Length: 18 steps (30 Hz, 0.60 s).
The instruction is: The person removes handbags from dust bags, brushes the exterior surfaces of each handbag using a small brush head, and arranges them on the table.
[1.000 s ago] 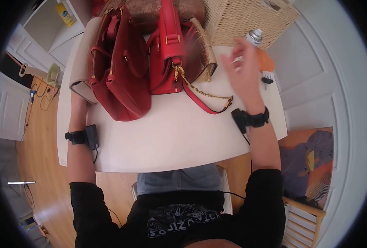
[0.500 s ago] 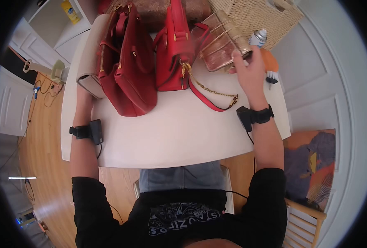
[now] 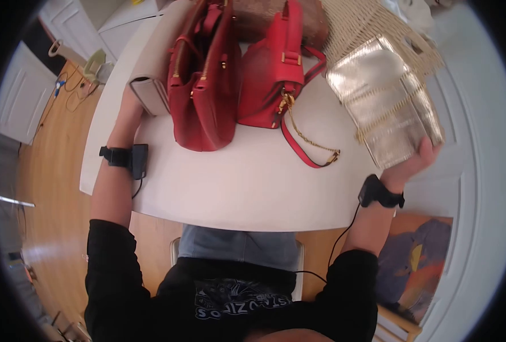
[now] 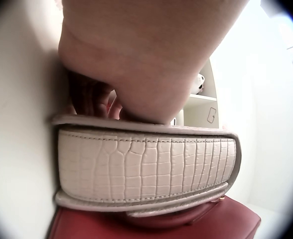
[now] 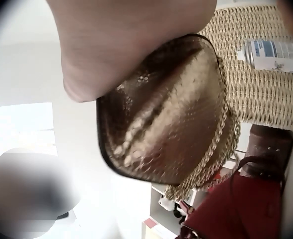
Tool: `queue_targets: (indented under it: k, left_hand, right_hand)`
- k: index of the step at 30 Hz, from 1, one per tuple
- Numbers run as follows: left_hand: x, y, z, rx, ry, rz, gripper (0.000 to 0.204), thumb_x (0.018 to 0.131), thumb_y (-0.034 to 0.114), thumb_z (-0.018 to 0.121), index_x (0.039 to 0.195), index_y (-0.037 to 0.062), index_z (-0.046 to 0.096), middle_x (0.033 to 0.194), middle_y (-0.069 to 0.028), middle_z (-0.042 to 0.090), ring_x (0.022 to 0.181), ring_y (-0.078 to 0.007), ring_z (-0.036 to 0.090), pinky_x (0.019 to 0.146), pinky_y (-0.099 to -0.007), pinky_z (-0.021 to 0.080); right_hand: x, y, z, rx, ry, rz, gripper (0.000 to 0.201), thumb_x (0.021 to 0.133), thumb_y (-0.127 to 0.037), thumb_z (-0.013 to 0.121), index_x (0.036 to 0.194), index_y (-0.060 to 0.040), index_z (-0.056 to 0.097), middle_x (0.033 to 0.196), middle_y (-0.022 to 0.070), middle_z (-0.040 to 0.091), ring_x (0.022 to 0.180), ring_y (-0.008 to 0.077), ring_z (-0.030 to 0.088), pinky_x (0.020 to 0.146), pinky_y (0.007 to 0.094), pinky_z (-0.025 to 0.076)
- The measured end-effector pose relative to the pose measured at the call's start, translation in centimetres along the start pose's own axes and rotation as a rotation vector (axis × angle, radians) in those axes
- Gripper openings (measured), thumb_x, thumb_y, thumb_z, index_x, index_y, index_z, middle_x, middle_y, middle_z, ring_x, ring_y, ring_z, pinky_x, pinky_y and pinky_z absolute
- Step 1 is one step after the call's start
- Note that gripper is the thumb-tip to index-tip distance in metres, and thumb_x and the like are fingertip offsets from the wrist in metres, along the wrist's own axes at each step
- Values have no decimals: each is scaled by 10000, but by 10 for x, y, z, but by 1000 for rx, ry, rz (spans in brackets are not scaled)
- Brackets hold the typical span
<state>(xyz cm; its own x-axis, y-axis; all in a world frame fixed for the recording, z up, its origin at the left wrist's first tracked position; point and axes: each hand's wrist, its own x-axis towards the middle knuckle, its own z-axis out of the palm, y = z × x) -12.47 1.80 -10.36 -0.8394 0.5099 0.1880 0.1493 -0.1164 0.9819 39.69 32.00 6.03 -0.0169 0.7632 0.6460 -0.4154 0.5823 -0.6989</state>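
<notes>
My right grip (image 3: 417,162) is closed on the lower outer corner of a gold, metallic, rectangular handbag (image 3: 383,98), holding it up by the right side of the white table (image 3: 236,191); its gold chain strap (image 5: 222,127) hangs along it. My left grip (image 3: 131,104) is mostly hidden at the outer side of a cream, crocodile-textured flap bag (image 4: 146,164), touching it, and I cannot tell how far its fingers are bent. Right beside that cream bag stands a large, deep-red leather handbag (image 3: 201,111) with gold zips, then a smaller, bright-red handbag (image 3: 262,85). Beyond them are a brown patterned bag (image 3: 307,23) and a pale woven basket (image 3: 352,28).
</notes>
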Motion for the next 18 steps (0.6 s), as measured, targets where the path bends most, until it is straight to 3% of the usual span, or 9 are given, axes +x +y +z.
queue_targets:
  k: [1,3,5,7,9,10,12,16,18]
  left_hand:
    - [-1,0,1,3,15,10,415,1051,266,596,1384,27,665,1218,-79,749,1077,-168,717,906,-330,569]
    - [-2,2,3,11,26,30,418,1050,266,596,1383,24,666,1220,-80,750,1079,-168,716,908,-330,569]
    - [-2,4,4,26,9,48,421,1049,267,596,1383,22,667,1223,-81,750,1081,-169,716,910,-330,568]
    - [-2,7,6,51,-26,57,423,1048,268,597,1383,19,668,1226,-82,750,1082,-169,715,912,-330,568]
    - [-3,10,8,87,-36,52,426,1047,268,597,1383,17,668,1228,-83,751,1084,-169,715,914,-330,567]
    - [-4,13,8,107,-34,48,427,1047,268,597,1383,15,669,1230,-84,751,1084,-170,714,915,-330,567]
    - [-6,16,9,140,-31,44,430,1046,269,597,1383,13,669,1232,-85,751,1086,-170,714,917,-330,566]
    - [-10,24,11,158,-38,61,433,1044,270,597,1382,9,670,1236,-86,752,1088,-171,713,920,-330,565]
    - [-11,30,14,170,-63,-24,468,1031,279,607,1395,-10,664,1284,-99,743,1109,-178,707,941,-334,560]
  right_hand:
    - [-3,-4,0,8,-20,2,486,952,-238,659,1329,54,566,1229,159,657,1135,265,649,1017,414,531]
    - [-6,-8,-2,410,-238,277,565,922,-318,686,1339,43,565,1252,167,658,1175,303,655,1029,455,536]
    - [-25,-6,15,405,-260,303,550,920,-327,707,1311,40,589,1243,171,660,1181,301,660,1033,449,533]
    - [-48,-5,33,98,-421,295,532,926,-361,725,1263,37,619,1189,158,665,1100,274,657,976,412,529]
    - [-49,3,47,67,-930,156,501,919,-346,748,1219,39,636,1113,134,662,996,238,625,901,371,511]
    - [-56,6,53,78,-936,175,501,919,-346,748,1219,39,636,1113,134,662,996,238,625,901,371,511]
    - [-68,10,65,31,-1112,166,437,891,-277,756,1180,28,635,1038,114,639,926,222,584,845,352,491]
    - [-48,7,63,-20,-1195,226,396,831,-201,776,1136,8,633,1004,106,618,917,235,587,839,346,492]
    - [-33,4,62,-153,-1405,103,398,790,-174,787,1116,-8,630,1005,105,607,908,242,583,828,346,490]
